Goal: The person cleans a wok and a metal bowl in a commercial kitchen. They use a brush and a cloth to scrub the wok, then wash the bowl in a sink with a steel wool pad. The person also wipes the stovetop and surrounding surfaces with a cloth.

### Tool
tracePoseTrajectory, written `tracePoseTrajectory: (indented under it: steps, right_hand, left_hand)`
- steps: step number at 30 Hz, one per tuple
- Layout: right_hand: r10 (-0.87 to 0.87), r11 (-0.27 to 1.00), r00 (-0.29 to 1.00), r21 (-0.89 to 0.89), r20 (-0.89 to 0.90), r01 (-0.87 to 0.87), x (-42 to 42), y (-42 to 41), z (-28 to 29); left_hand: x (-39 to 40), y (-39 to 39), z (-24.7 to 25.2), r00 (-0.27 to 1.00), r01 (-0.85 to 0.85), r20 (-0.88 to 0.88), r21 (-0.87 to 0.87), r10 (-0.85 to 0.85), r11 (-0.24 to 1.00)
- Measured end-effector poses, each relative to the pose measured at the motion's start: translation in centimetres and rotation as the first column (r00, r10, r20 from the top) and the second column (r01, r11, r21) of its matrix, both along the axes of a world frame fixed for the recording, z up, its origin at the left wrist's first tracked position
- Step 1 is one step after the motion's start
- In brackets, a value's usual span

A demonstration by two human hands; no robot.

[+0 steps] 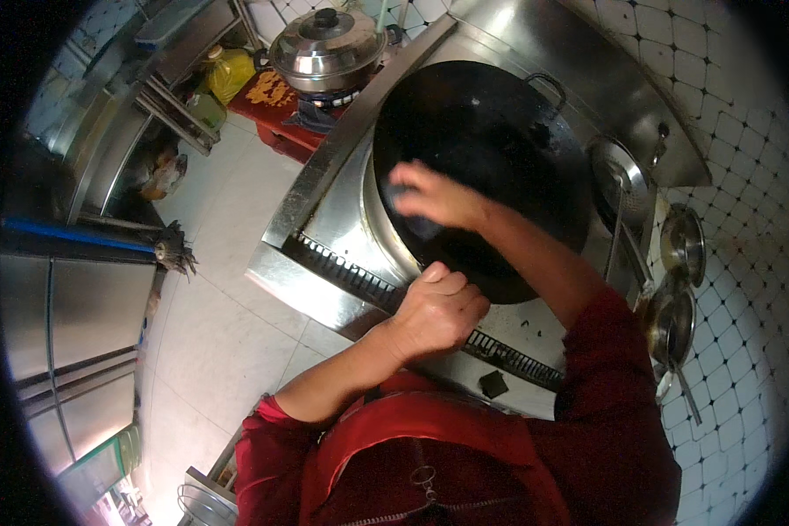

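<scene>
A large dark wok (pixel 519 164) sits on the steel stove, with a loop handle at its far rim. My left hand (pixel 440 312) is closed in a fist at the near rim and appears to grip the wok there; whatever part lies inside the fist is hidden. Above the left side of the wok, my right hand (pixel 434 197) is blurred, its fingers apart and nothing clearly seen in it. A pale, indistinct patch shows beside its fingers, and I cannot tell what it is.
Right of the wok are a perforated strainer (pixel 621 171) and metal bowls (pixel 684 243) with utensils. A slotted drain (pixel 348 266) runs along the stove's front. Beyond the left edge, a lidded steel pot (pixel 329 49) stands over a red stool (pixel 276 118), near an oil jug (pixel 230 72).
</scene>
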State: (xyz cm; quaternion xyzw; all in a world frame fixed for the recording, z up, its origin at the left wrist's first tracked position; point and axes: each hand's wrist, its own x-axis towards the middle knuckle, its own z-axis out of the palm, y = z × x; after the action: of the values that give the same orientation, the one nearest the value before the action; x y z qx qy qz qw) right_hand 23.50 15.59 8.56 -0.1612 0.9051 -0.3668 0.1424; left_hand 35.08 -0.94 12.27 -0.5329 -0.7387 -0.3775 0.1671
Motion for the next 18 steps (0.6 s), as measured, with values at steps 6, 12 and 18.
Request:
tracePoseTrajectory:
  steps: [6, 12, 18]
  right_hand:
    - [0.220, 0.935, 0.866, 0.156, 0.448, -0.318, 11.6, 8.8, 3.0]
    - [0.079, 0.492, 0.996, 0.867, 0.040, -0.074, 8.8, 18.0, -1.5]
    - [-0.405, 0.814, 0.895, 0.372, -0.186, 0.446, -2.2, 15.4, -0.1]
  left_hand:
    - [0.2, 0.4, 1.0, 0.999, -0.036, 0.015, 0.041, 0.035, 0.999]
    - [0.2, 1.0, 1.9, 0.999, -0.004, 0.053, 0.017, 0.003, 1.000]
    - [0.3, 1.3, 2.6, 0.997, 0.001, 0.079, 0.014, -0.002, 1.000]
